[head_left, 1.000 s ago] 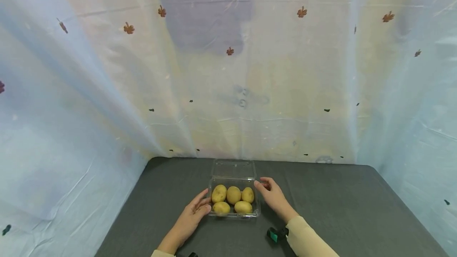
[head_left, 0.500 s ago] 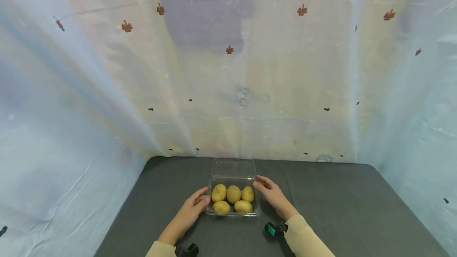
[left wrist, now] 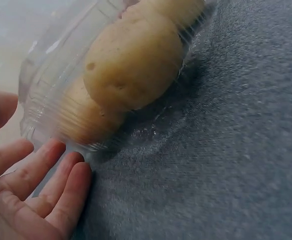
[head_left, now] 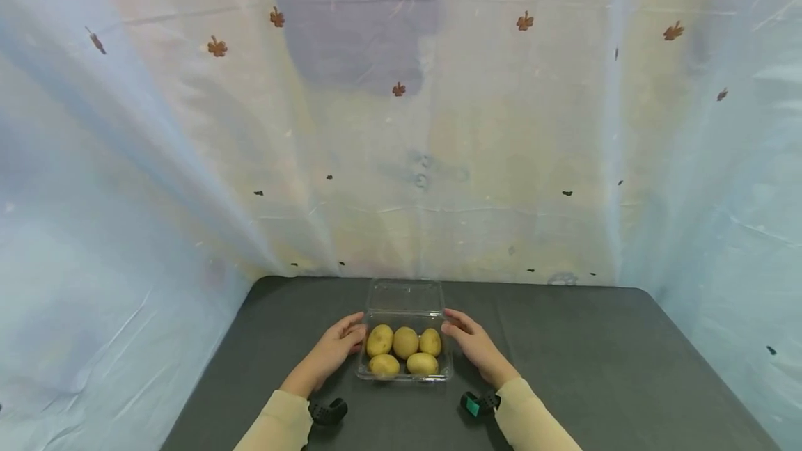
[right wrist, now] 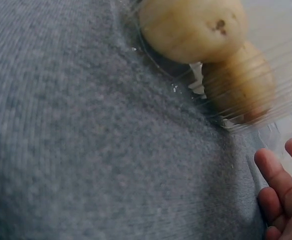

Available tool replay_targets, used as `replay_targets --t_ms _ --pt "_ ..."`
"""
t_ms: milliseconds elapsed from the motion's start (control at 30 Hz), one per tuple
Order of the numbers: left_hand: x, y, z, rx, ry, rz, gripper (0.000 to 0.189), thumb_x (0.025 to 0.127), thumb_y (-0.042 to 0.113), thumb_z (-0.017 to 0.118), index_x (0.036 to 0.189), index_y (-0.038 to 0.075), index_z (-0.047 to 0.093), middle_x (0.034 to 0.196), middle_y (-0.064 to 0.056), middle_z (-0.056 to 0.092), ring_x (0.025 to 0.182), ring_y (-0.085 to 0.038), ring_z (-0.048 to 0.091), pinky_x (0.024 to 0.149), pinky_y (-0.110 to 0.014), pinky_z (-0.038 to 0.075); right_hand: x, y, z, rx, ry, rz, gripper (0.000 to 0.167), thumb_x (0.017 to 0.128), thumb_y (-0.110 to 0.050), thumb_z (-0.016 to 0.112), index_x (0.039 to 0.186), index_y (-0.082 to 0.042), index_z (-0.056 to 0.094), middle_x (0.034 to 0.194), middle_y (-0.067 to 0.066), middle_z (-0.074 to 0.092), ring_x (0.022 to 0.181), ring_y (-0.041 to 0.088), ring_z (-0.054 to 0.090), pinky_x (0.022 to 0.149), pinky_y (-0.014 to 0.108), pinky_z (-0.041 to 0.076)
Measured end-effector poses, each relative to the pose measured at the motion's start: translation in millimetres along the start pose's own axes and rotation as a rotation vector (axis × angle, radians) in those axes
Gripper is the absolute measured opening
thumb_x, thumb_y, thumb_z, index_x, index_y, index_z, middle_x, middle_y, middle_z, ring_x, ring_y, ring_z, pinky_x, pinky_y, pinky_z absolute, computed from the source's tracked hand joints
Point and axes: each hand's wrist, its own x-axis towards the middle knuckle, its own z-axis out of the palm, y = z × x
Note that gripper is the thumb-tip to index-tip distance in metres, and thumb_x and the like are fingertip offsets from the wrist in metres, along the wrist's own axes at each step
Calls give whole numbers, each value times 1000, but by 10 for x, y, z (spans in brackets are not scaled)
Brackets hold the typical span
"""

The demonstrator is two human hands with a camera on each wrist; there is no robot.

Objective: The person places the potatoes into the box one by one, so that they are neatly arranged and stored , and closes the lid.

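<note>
A clear plastic clamshell container [head_left: 404,378] sits on the dark table with its lid [head_left: 405,296] folded back. Several yellow potatoes [head_left: 406,342] lie inside it in two rows. My left hand [head_left: 335,348] is at the container's left wall, thumb and fingertips near its rear corner. The left wrist view shows those fingers [left wrist: 68,195] loosely extended beside the ribbed wall. On the opposite side, my right hand [head_left: 474,346] has its fingertips at the right rear corner, by the lid hinge. In the right wrist view its fingers [right wrist: 280,182] are relaxed, just off the wall.
The grey cloth-covered table [head_left: 564,367] reaches back to a pale printed curtain [head_left: 413,159] that also hangs on both sides. Black wrist straps [head_left: 328,412] show beneath the two cream sleeves [head_left: 532,413].
My left hand has slid forward along the container's left side toward the rear corner. The right fingertips have come in closer to the right rear corner. The container keeps its place.
</note>
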Motion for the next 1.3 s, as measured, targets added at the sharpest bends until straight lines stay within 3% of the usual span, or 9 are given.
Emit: replay_targets --t_ms 267,567,800,1133,1300 --pt "80 34 19 24 2 -5 55 105 28 44 153 8 26 145 -13 45 123 -31 51 97 -51 43 -35 -25 29 -8 -18 4 56 99 -38 55 148 -14 41 132 11 52 125 35 45 103 62 32" --pt "122 99 60 -22 9 -24 55 106 20 40 155 7 19 147 -13 42 129 -34 44 101 -54 39 -210 -324 27 -14 -17 -36 54 102 -31 51 149 -7 37 132 17 52 124 39 46 102 63 32" --pt "96 116 56 -86 -10 -10 55 106 16 40 156 9 17 149 -16 39 132 -35 40 102 -55 38 -37 -7 13 12 -14 -29 60 98 -42 55 150 -18 38 135 12 51 126 34 46 103 63 31" --pt "114 84 77 -122 42 -25 53 105 16 44 154 21 25 144 -12 45 126 -29 47 95 -46 45 -27 24 0 30 2 -13 58 95 -44 59 147 -23 43 134 11 52 127 34 45 104 63 31" --pt "118 74 76 -132 46 -16 50 105 16 44 152 22 27 143 -12 46 124 -28 49 93 -45 46 -28 47 -4 33 -2 -32 56 96 -44 58 147 -22 45 136 12 51 126 33 46 104 61 33"
